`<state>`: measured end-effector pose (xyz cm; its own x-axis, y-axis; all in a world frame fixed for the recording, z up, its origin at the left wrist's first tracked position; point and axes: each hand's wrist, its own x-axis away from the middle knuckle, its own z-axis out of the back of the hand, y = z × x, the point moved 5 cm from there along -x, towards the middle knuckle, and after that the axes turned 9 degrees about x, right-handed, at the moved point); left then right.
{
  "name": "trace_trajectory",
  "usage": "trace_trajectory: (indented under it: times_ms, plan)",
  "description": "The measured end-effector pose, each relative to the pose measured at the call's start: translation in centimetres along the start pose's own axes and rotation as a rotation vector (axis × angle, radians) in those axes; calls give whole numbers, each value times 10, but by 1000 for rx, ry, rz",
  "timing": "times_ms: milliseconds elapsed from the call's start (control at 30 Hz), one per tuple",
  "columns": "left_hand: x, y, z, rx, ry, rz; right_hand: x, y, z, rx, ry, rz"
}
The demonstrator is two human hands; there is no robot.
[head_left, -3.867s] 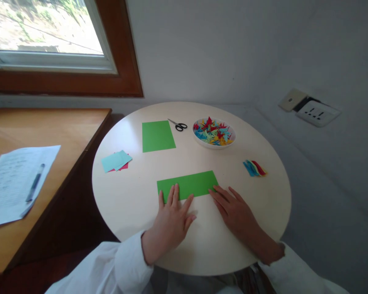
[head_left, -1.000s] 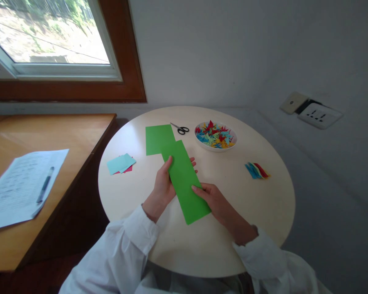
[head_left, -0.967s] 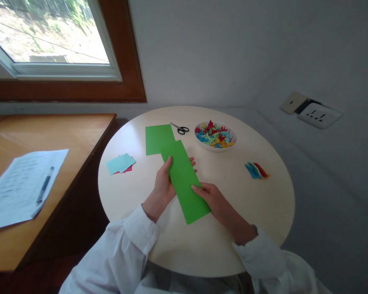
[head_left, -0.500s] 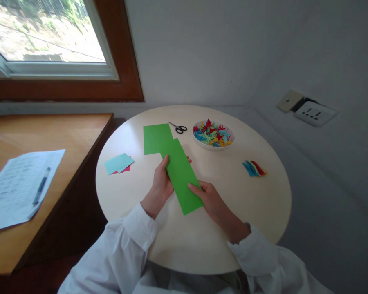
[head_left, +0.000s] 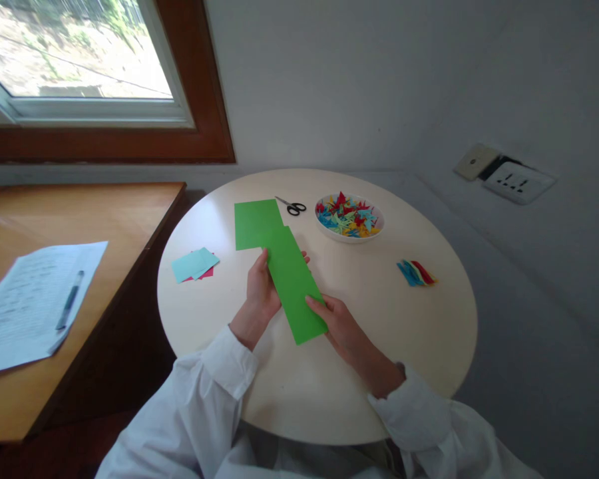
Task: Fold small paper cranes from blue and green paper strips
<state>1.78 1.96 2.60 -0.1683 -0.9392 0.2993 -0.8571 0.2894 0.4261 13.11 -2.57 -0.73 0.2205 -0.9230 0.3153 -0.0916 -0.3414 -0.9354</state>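
A long green paper strip [head_left: 293, 283] slants across the middle of the view, held above the table. My left hand [head_left: 262, 287] supports it from the left, with the thumb along its edge and fingertips showing past the far side. Near the lower right edge, my right hand [head_left: 342, 322] pinches the strip, thumb on top and the other fingers underneath. Behind the strip's upper end lies a second green sheet [head_left: 257, 225], flat on the table and partly covered in this view. Black-handled scissors [head_left: 293, 207] rest just to the right of that sheet.
On the round white table [head_left: 379, 372] stands a white bowl [head_left: 349, 238] of small folded paper pieces. Folded coloured strips [head_left: 416, 273] lie to the right, light blue and pink papers [head_left: 194, 265] to the left. A wooden desk [head_left: 144, 206] holds written paper [head_left: 24, 299] and a pen [head_left: 70, 301].
My left thumb has shifted slightly up and left, now at the strip's edge instead of on its face. The strip's near end has moved up a little.
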Motion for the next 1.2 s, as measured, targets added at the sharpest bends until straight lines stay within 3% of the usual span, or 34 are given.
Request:
trace_trajectory:
  times_ms: [233,700,900,1000,1067,1133,1200]
  plan:
    - [-6,2,7,47,29,-1,0,2,1,20,9,1]
    - [-10,10,25,76,288,-126,-1,-3,8,141,78,70]
    - [-13,30,26,35,236,-270,0,-9,27,273,136,104]
    - [-16,47,30,-136,150,-318,-1,-19,45,398,204,149]
    - [-14,65,31,-339,150,-421,0,-31,57,532,256,214]
    - [-5,84,20,-603,93,-668,4,-46,65,703,306,301]
    - [11,92,-4,-965,-20,-933,9,-62,67,869,324,386]
